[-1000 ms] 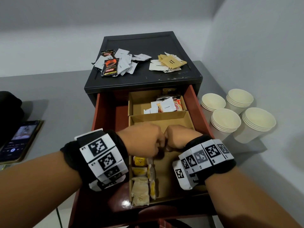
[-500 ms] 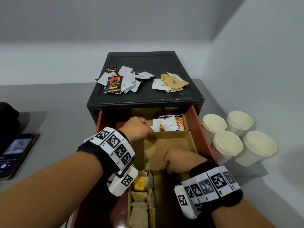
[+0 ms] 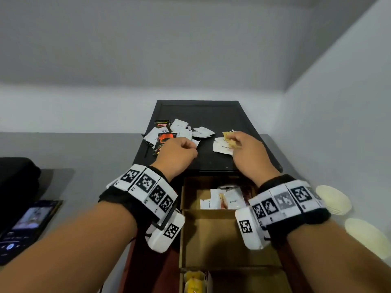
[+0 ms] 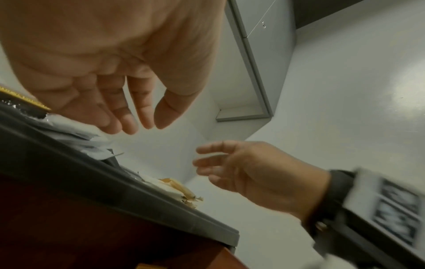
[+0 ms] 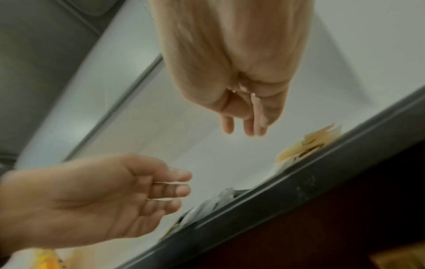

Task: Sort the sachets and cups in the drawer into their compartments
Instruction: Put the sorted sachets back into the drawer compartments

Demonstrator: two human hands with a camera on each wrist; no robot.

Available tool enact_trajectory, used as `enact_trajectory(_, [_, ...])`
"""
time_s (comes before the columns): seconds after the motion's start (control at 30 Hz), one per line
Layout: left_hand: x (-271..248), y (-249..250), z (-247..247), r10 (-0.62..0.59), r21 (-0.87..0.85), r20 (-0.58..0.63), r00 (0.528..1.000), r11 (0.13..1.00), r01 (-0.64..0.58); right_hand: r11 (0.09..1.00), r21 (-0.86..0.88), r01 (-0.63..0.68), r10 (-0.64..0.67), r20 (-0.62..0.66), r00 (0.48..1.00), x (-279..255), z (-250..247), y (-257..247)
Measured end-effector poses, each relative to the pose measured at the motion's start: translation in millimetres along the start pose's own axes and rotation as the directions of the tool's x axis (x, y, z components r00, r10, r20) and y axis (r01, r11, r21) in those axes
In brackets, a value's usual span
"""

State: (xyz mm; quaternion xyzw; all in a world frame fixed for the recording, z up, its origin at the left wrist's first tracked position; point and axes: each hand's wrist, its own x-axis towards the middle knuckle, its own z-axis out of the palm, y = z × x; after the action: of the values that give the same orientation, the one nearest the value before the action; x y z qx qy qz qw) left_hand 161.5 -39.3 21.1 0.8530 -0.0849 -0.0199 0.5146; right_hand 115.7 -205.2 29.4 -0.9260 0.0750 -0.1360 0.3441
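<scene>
Both hands had been moved up out of the drawer [image 3: 230, 240] since a second earlier, when they were held together over the cardboard compartments; the reach was now directed at the black cabinet top [image 3: 211, 115]. The left hand [image 3: 176, 154] was held over the mixed pile of white and dark sachets [image 3: 169, 134], fingers loosely curled with nothing seen between them in the wrist views. The right hand [image 3: 247, 153] was held over the tan and white sachets [image 3: 224, 144], fingers relaxed and slightly spread; no grip was shown. Contact with either pile could not be told. Some sachets were already lying in the rear compartment [image 3: 224, 200], and the middle one looked bare. Paper cups [image 3: 334, 199] were left outside on the right. Judged: a pick-up step from the unsorted piles was being started; most sorting was not yet done.
</scene>
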Motion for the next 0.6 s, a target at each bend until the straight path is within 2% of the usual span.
enact_trajectory(0.07, [3.4, 5.1, 6.2, 0.010, -0.061, 0.053, 0.999, 0.998, -0.006, 0.992, -0.123, -0.016, 0.015, -0.005, 1.000, 31.3, 2.3, 7.0])
enact_trajectory(0.17, [7.7, 8.7, 16.8, -0.003, -0.137, 0.110, 0.994, 0.990, 0.018, 0.928, -0.349, -0.133, 0.194, 0.146, 0.970, 61.3, 10.5, 22.1])
enact_trajectory(0.3, [15.0, 1.9, 25.2, -0.039, -0.168, 0.145, 0.989, 0.984, 0.063, 0.884, -0.435, -0.173, 0.312, 0.271, 0.911, 76.8, 15.6, 32.8])
enact_trajectory(0.4, [19.3, -4.1, 25.0, -0.046, -0.163, 0.156, 0.987, 0.984, 0.072, 0.862, -0.488, -0.135, 0.305, 0.289, 0.907, 84.9, 21.5, 36.3])
enact_trajectory(0.6, [22.2, -9.9, 21.3, -0.044, -0.186, 0.167, 0.985, 0.980, 0.075, 0.842, -0.536, -0.061, 0.220, 0.238, 0.946, 80.8, 21.8, 34.7])
